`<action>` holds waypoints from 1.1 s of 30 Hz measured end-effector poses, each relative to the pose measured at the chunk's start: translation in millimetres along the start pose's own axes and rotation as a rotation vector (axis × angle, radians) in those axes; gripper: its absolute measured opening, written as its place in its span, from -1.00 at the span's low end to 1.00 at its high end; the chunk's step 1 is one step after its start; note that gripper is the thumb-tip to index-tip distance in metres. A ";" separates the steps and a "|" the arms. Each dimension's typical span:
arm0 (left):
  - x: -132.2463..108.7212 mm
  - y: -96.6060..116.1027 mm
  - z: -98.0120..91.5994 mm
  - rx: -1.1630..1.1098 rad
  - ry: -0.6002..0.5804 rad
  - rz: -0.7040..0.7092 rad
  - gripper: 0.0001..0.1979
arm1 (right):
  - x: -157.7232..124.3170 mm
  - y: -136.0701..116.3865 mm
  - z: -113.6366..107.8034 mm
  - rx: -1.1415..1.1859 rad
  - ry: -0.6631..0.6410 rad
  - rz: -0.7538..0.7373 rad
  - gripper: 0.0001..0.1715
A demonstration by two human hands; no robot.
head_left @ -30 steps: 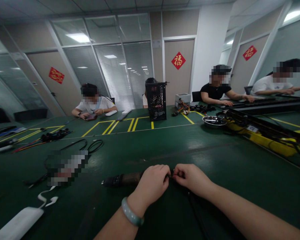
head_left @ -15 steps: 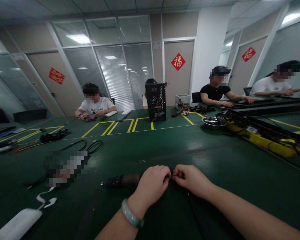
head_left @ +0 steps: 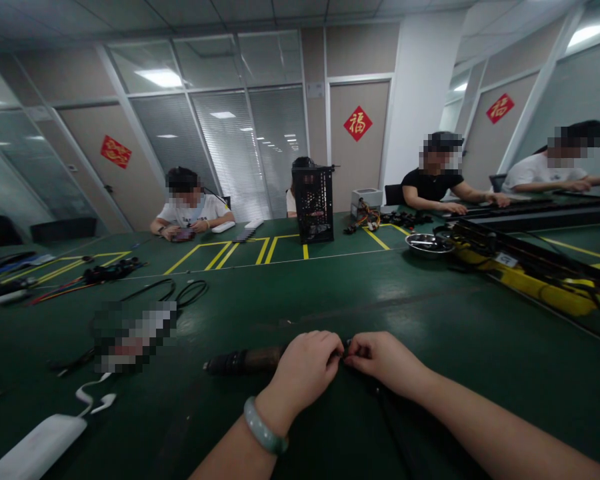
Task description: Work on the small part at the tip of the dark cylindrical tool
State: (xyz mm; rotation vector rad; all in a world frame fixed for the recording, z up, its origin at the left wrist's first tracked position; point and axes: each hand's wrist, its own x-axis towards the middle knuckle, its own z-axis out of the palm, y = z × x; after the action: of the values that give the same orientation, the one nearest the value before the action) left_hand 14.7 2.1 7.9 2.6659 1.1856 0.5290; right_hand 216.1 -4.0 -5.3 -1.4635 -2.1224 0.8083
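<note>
Barely anything has moved since the earlier frame: the left hand (head_left: 305,367) still arches palm-down over the dark tool (head_left: 257,361), which lies on the bench (head_left: 230,427), its grip hidden. The right hand (head_left: 380,357), fingers pinched together, nearly meets it; what it pinches is unclear.

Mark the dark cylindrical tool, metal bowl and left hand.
Dark cylindrical tool (head_left: 245,361): head view, middle of its exposed body.
Metal bowl (head_left: 428,253): head view, front wall.
Left hand (head_left: 307,363): head view, on its back.

Smooth, pale grey-green bangle (head_left: 260,427), thick and rounded, around the left wrist (head_left: 276,407).
</note>
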 end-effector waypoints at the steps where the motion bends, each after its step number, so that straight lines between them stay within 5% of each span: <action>1: 0.2 -0.2 0.2 0.002 -0.002 0.000 -0.88 | -0.2 -0.8 -0.1 -0.002 -0.002 0.000 -0.87; 33: -1.0 6.2 -4.9 0.019 0.008 -0.101 -0.89 | -2.3 -3.4 -0.8 0.165 0.047 0.025 -0.82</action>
State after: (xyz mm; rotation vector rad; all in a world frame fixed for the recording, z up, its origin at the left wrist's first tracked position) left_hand 16.5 -2.7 14.0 2.6048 1.3263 0.5144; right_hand 215.1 -7.0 -2.4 -1.4113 -1.9560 0.9256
